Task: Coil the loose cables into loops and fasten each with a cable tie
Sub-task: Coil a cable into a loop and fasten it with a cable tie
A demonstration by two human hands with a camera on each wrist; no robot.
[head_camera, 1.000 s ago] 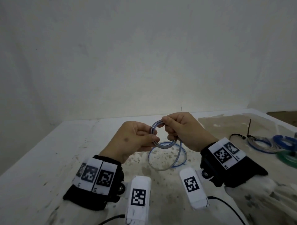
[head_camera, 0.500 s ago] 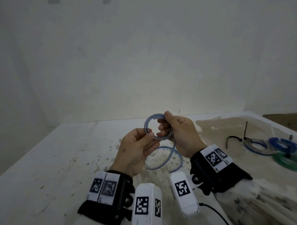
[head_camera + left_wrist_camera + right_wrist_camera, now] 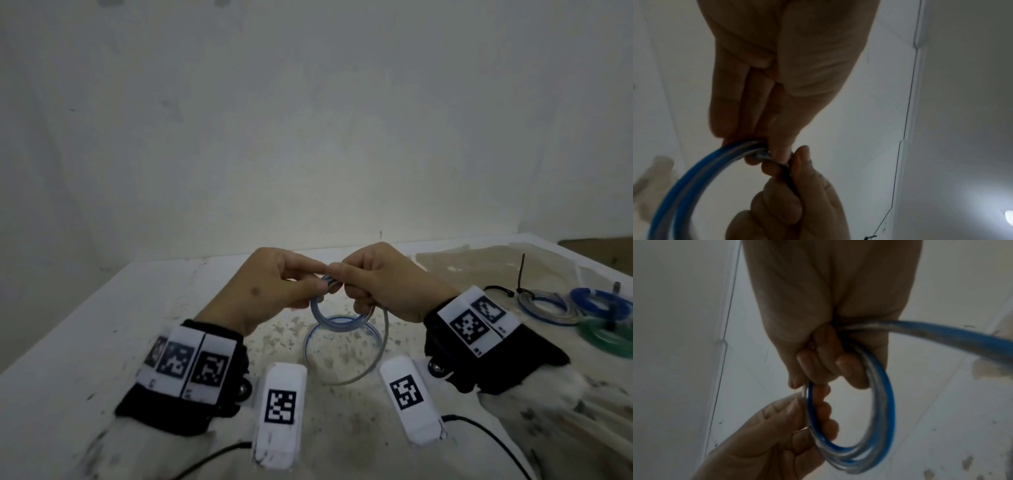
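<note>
Speckled white table [image 3: 102, 342] beneath. At 3 o'clock, tied coils: clear [image 3: 544, 310], blue [image 3: 596, 298], green [image 3: 606, 334]. Left hand [image 3: 270, 291] and right hand [image 3: 387, 284], fingertips together, both pinching a blue-and-clear cable loop [image 3: 337, 320] hanging at 6 o'clock, roughly upright, facing the person. Loose tail [image 3: 346, 356] circling down to 6 o'clock, nearer the right.

coil [image 3: 337, 320] top hidden between pinching hands, green coil [image 3: 608, 334] cut by right edge
</note>
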